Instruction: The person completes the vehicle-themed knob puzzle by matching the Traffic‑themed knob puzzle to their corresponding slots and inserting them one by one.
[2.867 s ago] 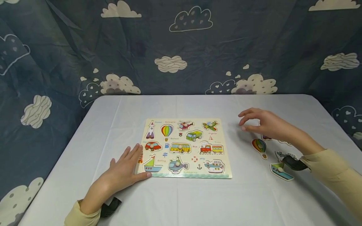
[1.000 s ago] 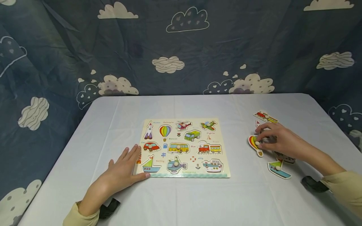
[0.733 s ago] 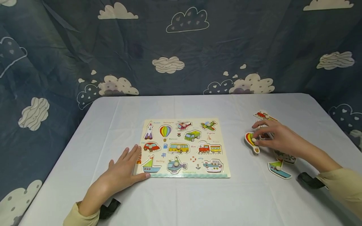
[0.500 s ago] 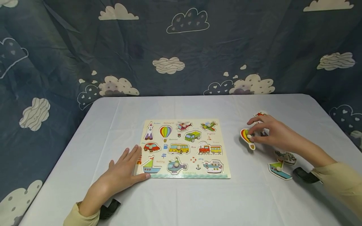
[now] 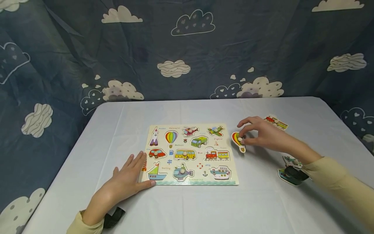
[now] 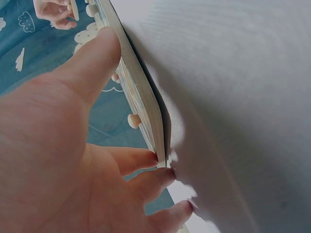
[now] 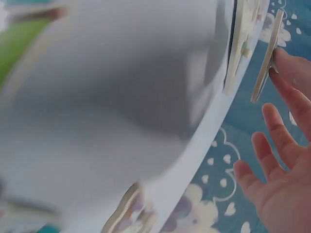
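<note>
My right hand (image 5: 267, 133) pinches the small knob of a hot-air balloon puzzle piece (image 5: 236, 139) between thumb and fingertips, just off the right edge of the puzzle board (image 5: 187, 183). In the right wrist view the balloon piece (image 7: 265, 63) is seen edge-on, lifted off the table, with the other fingers spread. My left hand (image 5: 124, 178) lies on the board's left edge, fingers extended and thumb at the lower corner. Knobbed pieces such as the bus (image 5: 184, 154) and submarine (image 5: 182, 172) sit in the board; the balloon picture (image 5: 171, 137) there has no knob.
A train piece (image 5: 276, 123) lies beyond the right hand. A sailboat piece (image 5: 287, 179) and another piece (image 5: 289, 161) lie under the right wrist, partly covered by a black wrist strap (image 5: 296, 173). The white tablecloth (image 5: 210, 211) ends at a dark cloud-print backdrop (image 5: 195, 48).
The right hand went to the pieces on the right, took the balloon piece by its knob, lifted it and carried it left toward the board. The left hand has stayed in place.
</note>
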Demonstrator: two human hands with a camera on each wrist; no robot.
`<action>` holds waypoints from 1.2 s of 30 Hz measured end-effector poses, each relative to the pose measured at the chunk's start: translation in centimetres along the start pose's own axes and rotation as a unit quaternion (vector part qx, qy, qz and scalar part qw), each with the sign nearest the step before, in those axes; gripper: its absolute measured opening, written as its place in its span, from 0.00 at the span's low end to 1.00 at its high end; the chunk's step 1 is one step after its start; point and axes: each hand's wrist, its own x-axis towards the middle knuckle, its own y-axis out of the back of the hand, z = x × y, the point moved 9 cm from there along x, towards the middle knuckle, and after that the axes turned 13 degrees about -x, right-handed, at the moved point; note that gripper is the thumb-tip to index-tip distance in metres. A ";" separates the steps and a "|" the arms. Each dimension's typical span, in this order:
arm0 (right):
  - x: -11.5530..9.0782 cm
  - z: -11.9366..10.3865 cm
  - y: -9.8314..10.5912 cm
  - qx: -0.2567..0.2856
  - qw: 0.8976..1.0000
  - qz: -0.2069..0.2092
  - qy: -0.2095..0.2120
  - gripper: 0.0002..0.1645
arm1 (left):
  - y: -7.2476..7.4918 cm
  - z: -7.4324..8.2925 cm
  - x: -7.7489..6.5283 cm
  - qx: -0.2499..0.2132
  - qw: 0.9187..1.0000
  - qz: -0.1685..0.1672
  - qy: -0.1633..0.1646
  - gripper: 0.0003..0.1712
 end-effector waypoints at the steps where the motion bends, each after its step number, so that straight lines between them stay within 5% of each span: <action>1: 0.3 -0.2 -0.1 0.003 1.000 -0.002 0.002 0.10 | 0.0 0.0 0.0 0.000 1.000 0.000 0.000 0.61; 36: 10.0 -9.6 -3.7 0.076 0.993 -0.009 0.091 0.05 | 0.1 -0.3 0.2 0.000 1.000 0.009 0.006 0.61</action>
